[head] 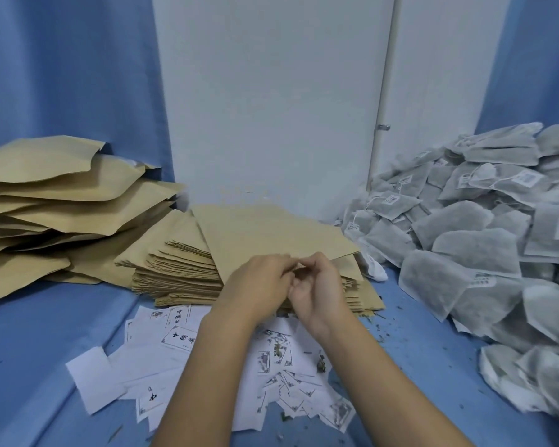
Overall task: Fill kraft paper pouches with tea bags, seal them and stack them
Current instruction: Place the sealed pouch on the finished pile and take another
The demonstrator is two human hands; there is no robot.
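both hands, left hand (261, 282) and right hand (317, 285), pinching near edge of top flat tan kraft paper pouch (271, 233) at frame centre; grey mesh tea bags pile (484, 240) right.

Tan kraft pouches (271, 233) lie on a blue bench (39, 350). The tea bags (465, 253) are grey-green mesh with white tags printed black. White labels (181, 337) carry black characters. Blue curtains (62, 66) flank a white wall (271, 91).
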